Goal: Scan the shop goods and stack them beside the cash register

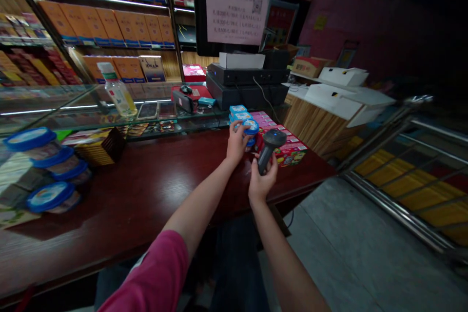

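Note:
My right hand is wrapped round the handle of a dark grey barcode scanner, held upright with its head above my fingers. My left hand grips a small round tub with a blue lid by its edge. Below that tub, another blue-lidded one shows in part. Just behind my left hand are stacked small light-blue boxes. Red and pink boxes stand in a row beside and behind the scanner, partly hidden by it.
On the left of the dark red counter are several blue-lidded tubs and a stack of yellow-edged packs. A bottle stands on the glass case. A monitor is at the back; a metal railing stands right.

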A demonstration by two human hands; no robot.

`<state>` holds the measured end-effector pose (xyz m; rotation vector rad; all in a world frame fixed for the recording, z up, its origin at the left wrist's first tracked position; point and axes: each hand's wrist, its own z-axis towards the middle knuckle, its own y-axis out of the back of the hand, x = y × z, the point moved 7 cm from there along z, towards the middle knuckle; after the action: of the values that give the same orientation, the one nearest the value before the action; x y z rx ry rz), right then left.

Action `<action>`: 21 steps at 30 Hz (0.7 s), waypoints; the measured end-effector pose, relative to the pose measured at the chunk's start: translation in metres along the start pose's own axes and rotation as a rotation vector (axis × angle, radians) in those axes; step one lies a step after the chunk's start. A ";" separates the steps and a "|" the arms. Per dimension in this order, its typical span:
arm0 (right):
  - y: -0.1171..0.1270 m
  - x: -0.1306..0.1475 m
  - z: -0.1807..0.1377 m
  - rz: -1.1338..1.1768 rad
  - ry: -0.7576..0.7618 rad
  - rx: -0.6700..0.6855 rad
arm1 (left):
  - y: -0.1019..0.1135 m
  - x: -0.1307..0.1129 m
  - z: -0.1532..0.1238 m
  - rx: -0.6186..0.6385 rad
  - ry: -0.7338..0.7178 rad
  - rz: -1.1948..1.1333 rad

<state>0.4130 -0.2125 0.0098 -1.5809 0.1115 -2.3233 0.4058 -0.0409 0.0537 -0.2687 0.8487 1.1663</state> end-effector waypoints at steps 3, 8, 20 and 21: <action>0.000 -0.003 0.001 -0.062 -0.005 0.023 | -0.001 0.000 -0.004 0.006 0.057 0.017; -0.001 -0.003 0.001 -0.105 0.011 0.052 | -0.002 -0.004 -0.006 0.037 0.125 0.075; -0.072 -0.007 -0.040 0.120 -0.244 0.709 | 0.196 0.010 -0.085 0.087 -0.109 0.753; -0.089 -0.010 -0.052 0.146 -0.289 0.776 | 0.227 0.009 -0.094 0.042 -0.088 0.828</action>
<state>0.3485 -0.1320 0.0032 -1.3931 -0.6381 -1.6762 0.1639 0.0014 0.0367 0.1984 0.9310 1.9058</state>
